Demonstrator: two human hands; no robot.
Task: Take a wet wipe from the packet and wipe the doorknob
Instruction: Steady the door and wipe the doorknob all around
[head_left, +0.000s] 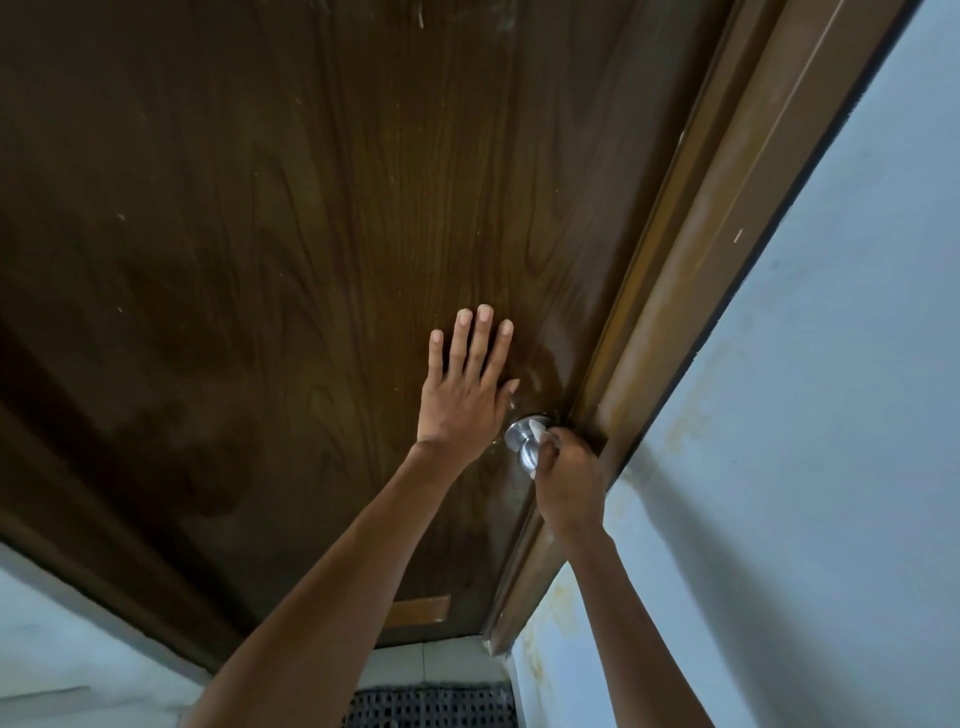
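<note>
Though scuffed, dark door (260, 260) across most of the view, brown frame (701, 312) at its right edge, pale wall (831, 415) beyond. Left hand (462, 405) flat on the door, fingers (480, 343) straight, just beside the doorknob (523, 447). Right hand (569, 483) curled round a white wet wipe (540, 432), pressed to the steel doorknob.

Brown wood-grain door (260, 260), pale blue wall (831, 415), dark floor mat (431, 707)

I find the doorknob (527, 448) hemmed in on its right, where the door frame (675, 332) stands just beside it and my right hand (569, 483), gripping the wet wipe (540, 433), fills that gap, while my left hand (462, 395) lies flat on the door (260, 260) just above-left of it, leaving bare door below-left.
</note>
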